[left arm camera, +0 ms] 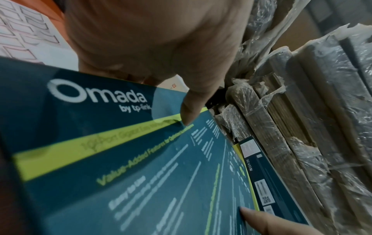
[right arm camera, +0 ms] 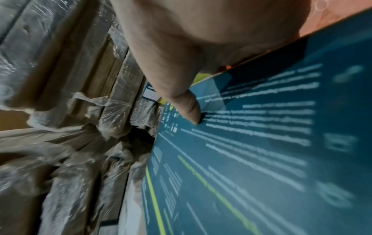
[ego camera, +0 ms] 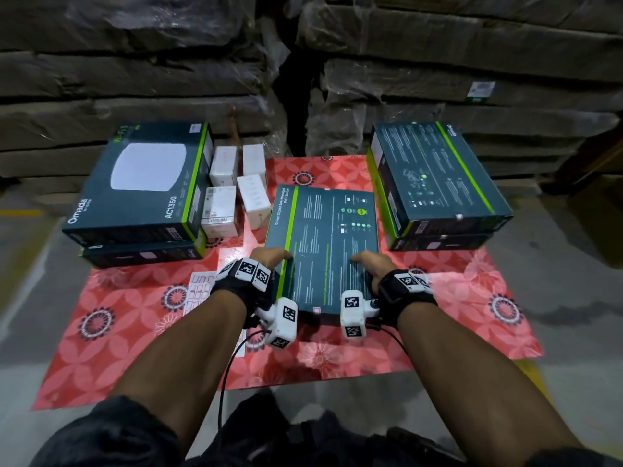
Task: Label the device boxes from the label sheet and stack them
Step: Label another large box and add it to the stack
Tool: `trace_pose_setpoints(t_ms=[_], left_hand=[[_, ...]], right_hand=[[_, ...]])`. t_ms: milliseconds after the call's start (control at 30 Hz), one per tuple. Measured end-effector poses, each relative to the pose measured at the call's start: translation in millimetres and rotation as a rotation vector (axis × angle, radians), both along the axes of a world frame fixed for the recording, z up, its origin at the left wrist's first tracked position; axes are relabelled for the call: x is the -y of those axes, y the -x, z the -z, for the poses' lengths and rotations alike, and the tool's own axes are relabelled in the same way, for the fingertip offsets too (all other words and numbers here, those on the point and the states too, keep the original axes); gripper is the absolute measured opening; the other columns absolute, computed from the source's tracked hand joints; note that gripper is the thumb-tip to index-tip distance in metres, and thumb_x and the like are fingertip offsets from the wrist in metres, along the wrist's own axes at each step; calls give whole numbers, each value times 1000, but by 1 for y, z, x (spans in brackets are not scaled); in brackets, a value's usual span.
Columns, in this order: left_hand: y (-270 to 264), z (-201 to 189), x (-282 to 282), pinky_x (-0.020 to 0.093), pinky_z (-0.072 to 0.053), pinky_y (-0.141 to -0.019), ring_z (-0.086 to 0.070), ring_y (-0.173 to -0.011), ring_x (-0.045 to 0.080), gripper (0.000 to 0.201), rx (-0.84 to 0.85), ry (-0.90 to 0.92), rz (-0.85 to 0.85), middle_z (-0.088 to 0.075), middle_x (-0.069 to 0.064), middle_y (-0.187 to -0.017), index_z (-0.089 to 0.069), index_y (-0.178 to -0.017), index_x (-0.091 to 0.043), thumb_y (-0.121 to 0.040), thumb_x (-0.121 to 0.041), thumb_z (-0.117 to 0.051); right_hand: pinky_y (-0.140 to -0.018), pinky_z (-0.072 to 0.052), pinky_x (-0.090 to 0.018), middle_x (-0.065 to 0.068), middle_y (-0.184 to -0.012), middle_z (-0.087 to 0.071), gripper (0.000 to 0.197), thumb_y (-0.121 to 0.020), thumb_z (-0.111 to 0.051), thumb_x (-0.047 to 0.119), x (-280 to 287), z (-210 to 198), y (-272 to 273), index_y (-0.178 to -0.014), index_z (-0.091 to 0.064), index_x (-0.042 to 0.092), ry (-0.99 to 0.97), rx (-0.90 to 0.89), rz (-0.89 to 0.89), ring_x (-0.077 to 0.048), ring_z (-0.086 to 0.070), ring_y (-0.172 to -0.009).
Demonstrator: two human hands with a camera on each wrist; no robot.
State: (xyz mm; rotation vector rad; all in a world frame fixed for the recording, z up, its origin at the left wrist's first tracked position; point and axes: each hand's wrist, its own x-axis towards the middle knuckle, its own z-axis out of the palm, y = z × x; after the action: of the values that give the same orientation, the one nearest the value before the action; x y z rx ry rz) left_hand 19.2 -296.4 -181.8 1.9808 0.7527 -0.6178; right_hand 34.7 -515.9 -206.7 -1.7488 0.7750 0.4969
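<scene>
A: What can't you make out?

B: The fingers of both hands, mostly. From the head view the left hand (ego camera: 269,259) and right hand (ego camera: 372,262) sit at the near edges of the flat dark box (ego camera: 323,244), but their fingers go down past the box's sides, out of sight. Each wrist view shows only a thumb lying on the printed top.

A: So are they gripping it?

B: Yes. The left thumb (left arm camera: 191,109) presses near the green stripe and the right thumb (right arm camera: 189,106) on the white text, with each palm wrapped round its side edge. Both hands are clamped on the box, one per side.

A: Where is the box?

B: In the middle of the red patterned sheet (ego camera: 472,298), printed back upward, long side running away from the person. Whether it rests on the sheet or is lifted, I can't tell.

A: And around it?

B: A stack of two dark boxes (ego camera: 141,190) to the left, another stack of two (ego camera: 438,183) to the right, small white boxes (ego camera: 236,190) between the left stack and the held box. The label sheet (ego camera: 199,291) lies beside the left wrist, partly covered by the forearm. The small print is too blurred to read.
</scene>
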Motion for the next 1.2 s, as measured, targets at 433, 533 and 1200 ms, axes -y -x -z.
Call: trace_pose_setpoints(t_ms=[433, 533, 1200], left_hand=[[-39, 7, -9, 32, -48, -85, -58, -94, 27, 45, -27, 153, -49, -62, 12, -104, -64, -108, -2, -80, -35, -76], [-36, 9, -11, 42, -52, -94, -64, -100, 33, 52, 2, 210, -97, -66, 16, -107, -65, -109, 4, -75, -33, -81], [-50, -59, -2, 28, -55, -73, -66, -89, 16, 68, 542, 501, -125, -65, 9, -111, -40, -126, -2, -73, -7, -82]], right_hand=[[-90, -58, -47, -11, -95, -76, 101, -20, -95, 54, 12, 65, -39, -102, -72, 1, -104, 35, 86, -32, -72, -89], [-91, -58, -46, -14, -96, -75, 92, -33, -99, 47, 5, 48, -32, -106, -71, -2, -147, 61, 121, -31, -72, -91], [-85, -59, -54, -15, -109, -70, 80, -55, -92, 32, -14, -82, 13, -119, -51, 7, -230, 597, 346, -31, -72, -96]])
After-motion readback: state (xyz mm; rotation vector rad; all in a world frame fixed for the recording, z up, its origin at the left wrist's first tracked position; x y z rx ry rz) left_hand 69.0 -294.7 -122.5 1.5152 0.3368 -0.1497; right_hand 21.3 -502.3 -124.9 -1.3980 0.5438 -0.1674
